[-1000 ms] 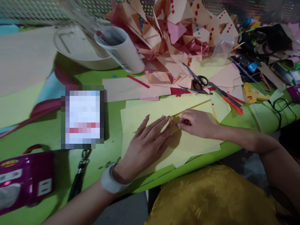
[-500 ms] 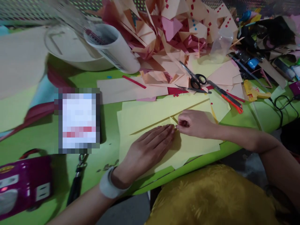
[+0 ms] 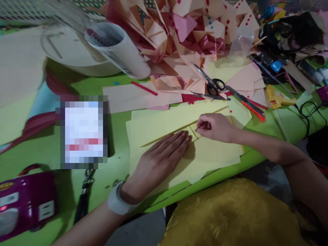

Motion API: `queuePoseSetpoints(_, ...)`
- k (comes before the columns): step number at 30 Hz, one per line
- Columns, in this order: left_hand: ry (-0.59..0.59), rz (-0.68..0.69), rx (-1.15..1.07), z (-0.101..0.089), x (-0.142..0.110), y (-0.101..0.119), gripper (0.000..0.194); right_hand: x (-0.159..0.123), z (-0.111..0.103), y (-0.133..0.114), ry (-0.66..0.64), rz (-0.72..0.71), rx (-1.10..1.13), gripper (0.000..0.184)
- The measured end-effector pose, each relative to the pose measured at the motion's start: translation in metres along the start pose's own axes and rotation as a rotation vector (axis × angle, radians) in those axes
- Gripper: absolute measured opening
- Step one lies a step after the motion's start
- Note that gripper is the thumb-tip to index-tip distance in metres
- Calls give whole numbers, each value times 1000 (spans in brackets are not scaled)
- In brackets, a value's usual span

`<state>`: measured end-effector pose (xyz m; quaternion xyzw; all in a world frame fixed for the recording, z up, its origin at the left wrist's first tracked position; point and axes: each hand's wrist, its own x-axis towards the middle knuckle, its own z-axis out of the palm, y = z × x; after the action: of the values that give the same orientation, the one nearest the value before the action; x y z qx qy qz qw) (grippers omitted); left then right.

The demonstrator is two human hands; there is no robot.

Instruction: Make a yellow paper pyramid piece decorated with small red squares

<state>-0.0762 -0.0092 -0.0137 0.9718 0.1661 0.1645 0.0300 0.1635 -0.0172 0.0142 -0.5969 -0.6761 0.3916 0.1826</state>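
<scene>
Passage: strip of green tabletop [image 3: 120, 136] between pixelated device [image 3: 84, 126] and yellow paper sheets [image 3: 215, 155]. Obstacles, beyond sheets: white cup [image 3: 132, 58], scissors [image 3: 210, 82], orange-handled utility knife [image 3: 246, 103], folded-paper heap [image 3: 189, 29]. Right: yellow glue gun [image 3: 278, 99]. Near left: purple box [image 3: 39, 189].

You have one left hand [image 3: 162, 160], one right hand [image 3: 214, 127] and one white wristband [image 3: 120, 201]. You see one pair of black-handled scissors [image 3: 208, 78], one orange cutter [image 3: 249, 105], one yellow glue gun [image 3: 275, 99] and one white cup [image 3: 128, 56]. The folded pink papers [image 3: 184, 27] are too many to count.
</scene>
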Motion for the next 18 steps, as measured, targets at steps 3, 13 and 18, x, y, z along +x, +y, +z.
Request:
queuePoseSetpoints(3, -23, -18, -17, -2, -1, -3, 63, 0, -9, 2, -154, -89, -98, 10)
queuePoseSetpoints(13, -80, -31, -32, 0, 0, -4, 70, -5, -15, 11, -99, -597, -755, 13)
queuePoseSetpoints(18, -108, 6, -28, -2, 3, -2, 66, -14, -16, 20, -36, -783, -958, 20)
